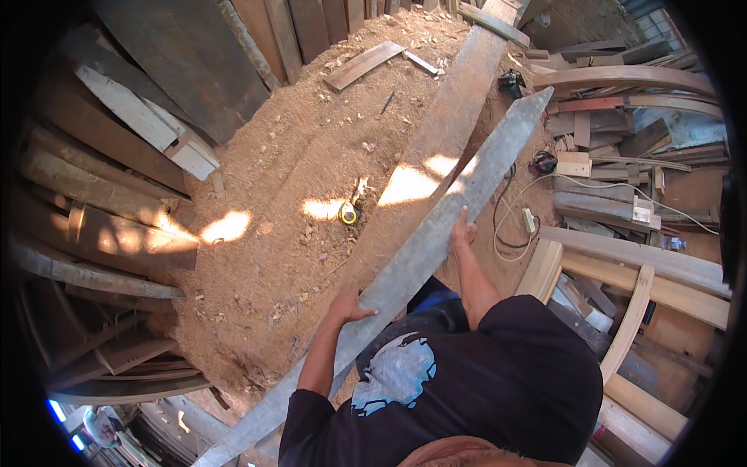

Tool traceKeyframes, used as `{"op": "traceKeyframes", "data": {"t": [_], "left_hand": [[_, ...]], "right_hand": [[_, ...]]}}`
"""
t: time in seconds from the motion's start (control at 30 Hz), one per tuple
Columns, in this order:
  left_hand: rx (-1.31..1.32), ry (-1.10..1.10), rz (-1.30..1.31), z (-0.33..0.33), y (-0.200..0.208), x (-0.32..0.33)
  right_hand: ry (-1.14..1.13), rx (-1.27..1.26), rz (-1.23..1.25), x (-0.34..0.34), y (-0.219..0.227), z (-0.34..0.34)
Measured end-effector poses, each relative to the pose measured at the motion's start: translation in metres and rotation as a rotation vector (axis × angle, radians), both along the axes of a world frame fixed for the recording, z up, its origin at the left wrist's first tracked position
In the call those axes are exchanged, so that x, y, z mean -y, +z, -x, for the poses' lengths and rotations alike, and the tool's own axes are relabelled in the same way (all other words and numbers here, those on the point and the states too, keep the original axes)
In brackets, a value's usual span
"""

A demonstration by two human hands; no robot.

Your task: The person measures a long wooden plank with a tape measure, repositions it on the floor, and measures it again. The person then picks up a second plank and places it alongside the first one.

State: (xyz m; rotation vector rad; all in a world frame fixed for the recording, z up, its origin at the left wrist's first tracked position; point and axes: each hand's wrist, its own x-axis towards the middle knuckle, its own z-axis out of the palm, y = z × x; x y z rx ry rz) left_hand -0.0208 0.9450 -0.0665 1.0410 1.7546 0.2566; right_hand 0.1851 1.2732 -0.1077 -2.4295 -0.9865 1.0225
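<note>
At the bottom centre of the frame I see a dark shirt [498,373] with a pale print, and from it two bare forearms go up to a long grey plank [436,241]. This plank runs as a diagonal from the lower left of the frame to its pointed end in the upper right, and it seems lifted above the sawdust floor [272,194].

The left hand [348,305] is near the lower middle. Its fingers are curled over the left edge of the plank, so it grips the plank by the side. The right hand [462,230] is a little higher, at the centre; it lies over the far edge with the fingers bent around it. How tight this hold is, I cannot tell.

I judge the first danger to be the length: both hands hold the middle part, so one long end can swing or dip and turn the plank out of the grip.

Further up, a second broad plank [447,117] lies just beside it, and a yellow tape measure [349,213] sits on the sawdust. At the right, a white cable [513,218] makes loops on the ground; the swinging end or a foot could catch it. Stacked timber [117,194] at the left leaves little room.
</note>
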Motion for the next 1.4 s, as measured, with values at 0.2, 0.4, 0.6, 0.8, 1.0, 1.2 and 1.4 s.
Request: {"op": "traceKeyframes", "data": {"t": [0.2,0.4,0.6,0.8,1.0,1.2,1.4], "left_hand": [[-0.047,-0.004,0.074,-0.007,0.014,-0.013],[-0.194,-0.024,-0.07,-0.032,0.014,-0.019],[-0.169,0.036,0.103,-0.037,0.021,-0.037],[-0.186,-0.037,0.078,-0.031,0.012,-0.042],[-0.464,0.097,-0.218,-0.111,0.064,-0.074],[-0.666,0.113,-0.241,-0.139,0.04,-0.086],[-0.64,0.104,-0.148,-0.14,0.037,-0.088]], "right_hand": [[-0.003,-0.116,-0.029,0.003,0.011,0.005],[-0.064,-0.063,-0.063,-0.001,-0.009,0.001],[-0.037,-0.205,-0.08,0.001,-0.01,-0.003],[0.008,-0.105,-0.076,-0.003,-0.013,-0.007],[0.003,-0.109,-0.042,-0.001,0.003,-0.003],[0.013,-0.027,0.02,-0.009,-0.016,-0.005],[0.957,0.027,0.262,-0.043,-0.009,-0.054]]}}
